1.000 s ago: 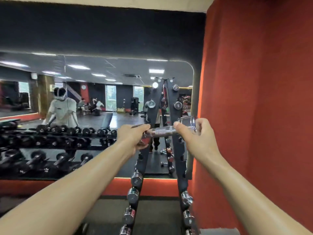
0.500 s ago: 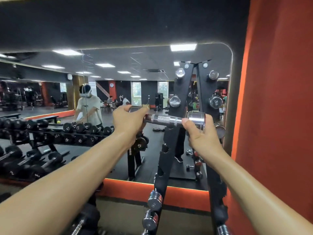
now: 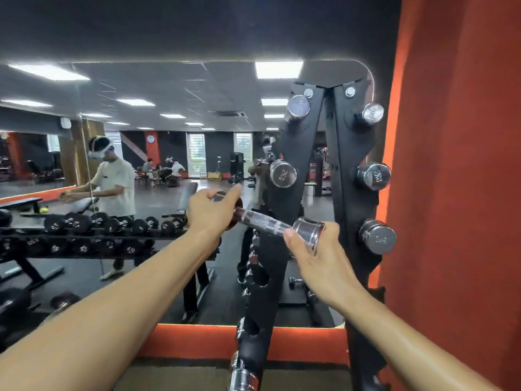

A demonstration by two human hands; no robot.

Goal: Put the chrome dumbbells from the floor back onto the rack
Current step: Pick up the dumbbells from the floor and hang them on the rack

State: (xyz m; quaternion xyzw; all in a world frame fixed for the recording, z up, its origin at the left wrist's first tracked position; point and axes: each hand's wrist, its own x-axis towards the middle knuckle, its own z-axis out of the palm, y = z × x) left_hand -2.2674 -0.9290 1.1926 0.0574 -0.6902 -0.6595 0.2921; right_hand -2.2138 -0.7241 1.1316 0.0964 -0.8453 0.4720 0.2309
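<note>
Tilted now where it lay almost level, the dumbbell (image 3: 262, 222) dips at its right end, and both arms have drawn nearer the rack (image 3: 347, 193). The left hand (image 3: 208, 214) curls round the left head with the forefinger stretched out, while the right hand (image 3: 320, 259) cups the right head, thumb on its near side. The dumbbell hangs in the air before the rack, lower than the 2KG head (image 3: 373, 176).
</note>
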